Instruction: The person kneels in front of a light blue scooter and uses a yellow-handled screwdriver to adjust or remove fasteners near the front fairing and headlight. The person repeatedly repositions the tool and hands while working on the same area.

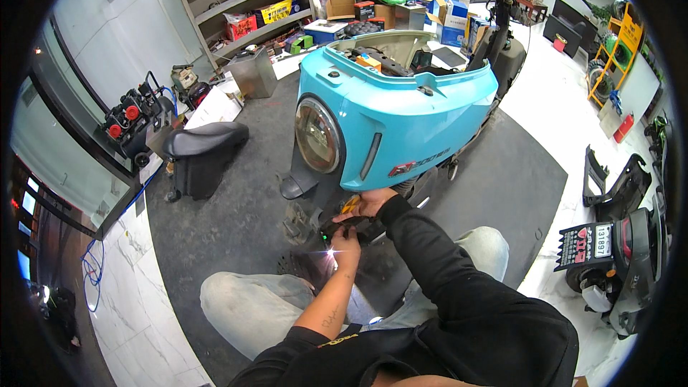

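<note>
My left hand [345,245], its forearm bare, is closed around something dark at the low black parts [331,229] of a turquoise scooter [408,132]. Just beyond it, my right hand [371,203] reaches under the body panel from a black sleeve, fingers bent against the same dark parts. A yellow-orange piece [350,205] shows beside those fingers. What either hand grips is too dark and small to make out. A bright white light [331,252] glares by my left wrist, with a tiny green glow above it. The round lamp [318,135] of the scooter faces left.
My bent knees [240,308] flank the work on a dark mat [530,150]. A black seat unit [204,154] lies on the left. Shelves [251,0] and boxes [451,21] fill the back. Another scooter [631,265] and black panels [623,186] are at the right.
</note>
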The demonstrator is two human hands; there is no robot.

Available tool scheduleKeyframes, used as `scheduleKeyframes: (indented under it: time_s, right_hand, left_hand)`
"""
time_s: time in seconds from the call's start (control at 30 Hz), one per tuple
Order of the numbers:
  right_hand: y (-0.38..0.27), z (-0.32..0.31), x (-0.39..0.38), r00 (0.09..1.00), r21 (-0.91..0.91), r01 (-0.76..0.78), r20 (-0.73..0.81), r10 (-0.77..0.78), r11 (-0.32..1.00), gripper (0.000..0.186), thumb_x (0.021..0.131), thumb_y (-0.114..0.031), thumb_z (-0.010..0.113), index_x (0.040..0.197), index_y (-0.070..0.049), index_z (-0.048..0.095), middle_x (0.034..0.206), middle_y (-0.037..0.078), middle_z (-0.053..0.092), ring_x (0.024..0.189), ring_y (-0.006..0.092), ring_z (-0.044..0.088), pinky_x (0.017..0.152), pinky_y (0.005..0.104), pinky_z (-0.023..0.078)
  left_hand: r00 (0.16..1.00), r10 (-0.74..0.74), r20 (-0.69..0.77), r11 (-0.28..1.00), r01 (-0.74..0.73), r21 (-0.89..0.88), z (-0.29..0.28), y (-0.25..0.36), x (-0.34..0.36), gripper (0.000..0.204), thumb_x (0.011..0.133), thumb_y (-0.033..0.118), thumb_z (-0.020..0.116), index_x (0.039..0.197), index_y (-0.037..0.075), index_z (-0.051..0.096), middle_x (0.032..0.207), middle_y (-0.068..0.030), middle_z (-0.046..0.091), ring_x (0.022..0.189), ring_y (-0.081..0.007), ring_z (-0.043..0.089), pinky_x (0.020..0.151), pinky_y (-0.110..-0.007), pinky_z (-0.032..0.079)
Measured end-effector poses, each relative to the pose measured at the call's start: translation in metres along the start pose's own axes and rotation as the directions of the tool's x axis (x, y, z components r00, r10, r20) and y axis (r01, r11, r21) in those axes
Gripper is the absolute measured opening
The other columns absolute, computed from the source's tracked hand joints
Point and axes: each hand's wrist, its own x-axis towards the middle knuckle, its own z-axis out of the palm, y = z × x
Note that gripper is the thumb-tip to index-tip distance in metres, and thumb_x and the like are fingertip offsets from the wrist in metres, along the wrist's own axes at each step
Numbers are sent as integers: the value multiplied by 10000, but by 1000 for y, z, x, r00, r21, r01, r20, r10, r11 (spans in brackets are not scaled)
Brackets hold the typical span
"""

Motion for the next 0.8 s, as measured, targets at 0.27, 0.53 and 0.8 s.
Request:
scheduleKeyframes:
  time_s: [0.27,0.53,0.8]
  right_hand:
    - [12,17,-22,931,-258,310,-111,-347,915,318,1055,-276,429,1272,-68,532,1296,134,555,1178,389,533,1037,620,391]
    - [-7,-41,35,978,-327,198,4,-208,924,325,1066,-261,431,1222,-4,556,1285,201,565,1196,396,547,999,582,449]
    - [4,-16,16,966,-277,192,-118,-232,942,327,1046,-262,463,1211,-1,570,1225,176,623,1102,356,605,958,519,494]
  left_hand:
    - [998,-4,-56,1000,3,-23,16,-24,8,338,913,196,670,1109,-80,676,1040,-245,718,975,-354,691,878,-374,501]
    - [999,-44,13,995,45,-90,12,-22,6,440,910,323,661,1177,-27,674,1091,-287,687,1032,-416,668,926,-431,506]
    - [999,-31,-14,998,30,-61,17,-33,11,437,898,323,672,1164,-23,681,1040,-280,702,1003,-422,680,886,-444,515]
